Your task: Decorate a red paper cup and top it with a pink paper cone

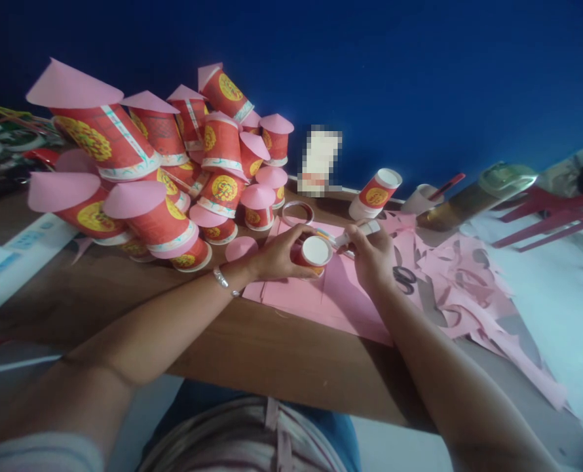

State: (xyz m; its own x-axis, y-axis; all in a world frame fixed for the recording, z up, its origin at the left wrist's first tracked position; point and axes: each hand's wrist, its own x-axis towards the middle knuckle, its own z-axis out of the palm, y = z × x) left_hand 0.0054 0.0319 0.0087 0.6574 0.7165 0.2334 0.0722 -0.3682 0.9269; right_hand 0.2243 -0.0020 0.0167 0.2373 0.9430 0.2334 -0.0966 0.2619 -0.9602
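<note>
A small red paper cup (pixel 316 252) with a white round end facing up is gripped in my left hand (pixel 278 254), thumb and fingers around its sides. My right hand (pixel 373 255) is closed around a white tube (pixel 370 228) that looks like a glue bottle, its narrow tip close to the cup's rim. Whether the tip touches the cup I cannot tell. Beneath both hands lie pink paper sheets (pixel 296 295). A pink paper disc or cone (pixel 241 248) rests just left of the sheets, near my left wrist.
Red cups with pink cone tops (pixel 173 216) are piled at left. Behind my hands stand a tape roll (pixel 298 213) and stacked cups (pixel 377 193). To the right are scissors (pixel 404 280), pink paper scraps (pixel 461 288), a white cup holding a red pen (pixel 422 198) and a large bottle (pixel 475 196).
</note>
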